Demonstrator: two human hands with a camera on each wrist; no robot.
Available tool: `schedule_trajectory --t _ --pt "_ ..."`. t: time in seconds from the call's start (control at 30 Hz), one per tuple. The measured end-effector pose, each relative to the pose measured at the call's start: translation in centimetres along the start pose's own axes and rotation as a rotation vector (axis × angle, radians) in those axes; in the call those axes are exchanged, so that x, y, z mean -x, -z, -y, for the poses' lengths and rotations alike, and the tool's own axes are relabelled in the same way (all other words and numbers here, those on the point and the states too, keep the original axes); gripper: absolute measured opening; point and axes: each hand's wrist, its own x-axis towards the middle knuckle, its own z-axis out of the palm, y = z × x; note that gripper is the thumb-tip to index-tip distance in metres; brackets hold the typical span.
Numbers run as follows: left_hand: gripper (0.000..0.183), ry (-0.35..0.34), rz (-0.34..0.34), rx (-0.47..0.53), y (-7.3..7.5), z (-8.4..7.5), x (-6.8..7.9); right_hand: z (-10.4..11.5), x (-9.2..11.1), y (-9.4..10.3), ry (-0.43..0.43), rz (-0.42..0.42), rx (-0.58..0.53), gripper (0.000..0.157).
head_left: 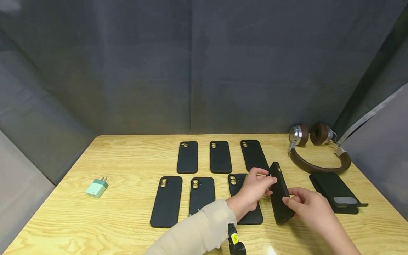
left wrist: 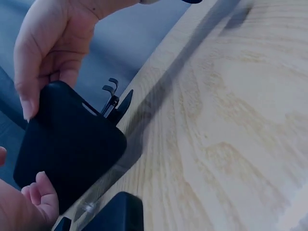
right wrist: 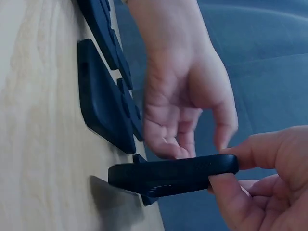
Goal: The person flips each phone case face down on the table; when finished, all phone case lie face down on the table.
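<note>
A black phone case [head_left: 282, 198] stands tilted on edge above the right part of the table. My right hand [head_left: 307, 205] pinches it between thumb and fingers, and the right wrist view shows this grip on the case [right wrist: 173, 173] too. My left hand [head_left: 253, 187] is at the case's left side, with fingers and thumb bent and spread apart. In the left wrist view, fingers of the left hand [left wrist: 36, 202] overlap the face of the case; whether they press on it is hard to tell. Beneath my left forearm lies another black case [head_left: 234, 184], partly hidden.
Several more black phone cases lie in two rows, among them one at front left [head_left: 166, 202] and one behind [head_left: 187, 157]. Brown headphones [head_left: 313, 164] rest at back right, beside a black flat item [head_left: 334, 189] with a grey oval. A mint plug adapter [head_left: 97, 187] sits far left.
</note>
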Motion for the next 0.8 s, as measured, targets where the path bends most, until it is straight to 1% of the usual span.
schedule_trajectory --t 0.1,0.17,0.23,0.33,0.47,0.53,0.63,0.73,0.8 --pt "0.024 0.017 -0.016 0.001 0.4 0.1 0.1 0.0 0.0 0.7 0.007 -0.008 0.002 0.055" --pt "0.026 0.025 -0.01 -0.019 0.6 0.2 0.2 -0.1 0.0 1.2 0.004 -0.008 -0.003 0.058" --pt "0.028 0.042 0.005 -0.035 0.9 0.4 0.4 -0.1 0.0 1.6 0.0 -0.006 -0.015 0.059" --pt "0.031 0.07 0.045 -0.038 1.0 0.7 0.6 0.0 0.0 2.1 -0.008 0.017 -0.068 0.059" --pt "0.026 0.1 0.101 0.02 0.9 1.1 0.8 -0.1 0.1 2.7 -0.018 0.071 -0.156 0.061" --pt "0.023 0.111 0.129 0.055 0.8 1.3 0.9 -0.2 0.1 2.8 -0.024 0.087 -0.184 0.061" --pt "0.02 0.125 0.168 0.081 0.8 1.4 1.0 -0.5 0.2 2.9 -0.036 0.096 -0.219 0.062" --pt "0.021 0.126 0.177 0.109 1.0 1.6 1.1 -1.1 0.0 2.9 -0.05 0.101 -0.253 0.06" --pt "0.019 0.124 0.163 0.126 1.1 1.6 1.2 -1.7 -0.2 2.9 -0.059 0.116 -0.277 0.059"
